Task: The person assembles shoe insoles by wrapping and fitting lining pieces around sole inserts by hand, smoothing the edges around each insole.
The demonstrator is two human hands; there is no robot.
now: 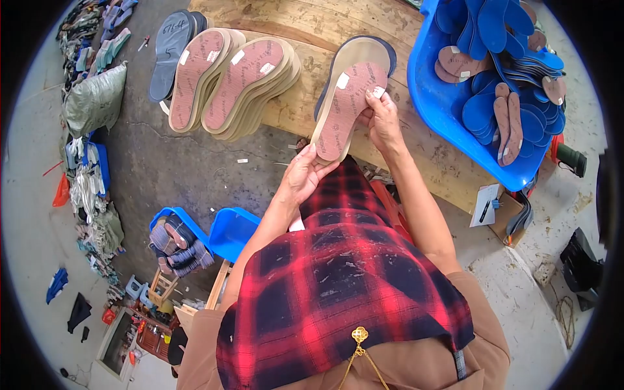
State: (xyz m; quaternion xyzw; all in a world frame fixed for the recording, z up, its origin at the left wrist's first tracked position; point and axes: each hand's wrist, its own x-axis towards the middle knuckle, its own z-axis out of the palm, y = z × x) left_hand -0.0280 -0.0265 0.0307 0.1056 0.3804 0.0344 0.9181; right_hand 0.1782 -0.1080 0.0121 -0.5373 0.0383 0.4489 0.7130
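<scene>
A pink printed insole (344,112) with two white labels lies over beige insoles (354,52), above a dark sole (392,54) on the wooden table. My left hand (303,174) pinches its lower end near the table's front edge. My right hand (382,120) grips its upper right side, thumb by the white label. To the left, two stacks of beige insoles topped with pink ones (197,75) (244,81) stand side by side. Dark grey soles (171,62), the top one with handwriting, lie beyond them.
A blue tub (426,107) at the right holds blue and pink insoles. Below it are a white paper with a pen (484,205) and a cardboard box (506,224). Blue containers (234,231) stand on the floor at the lower left; bundles and a sack (96,103) line the far left.
</scene>
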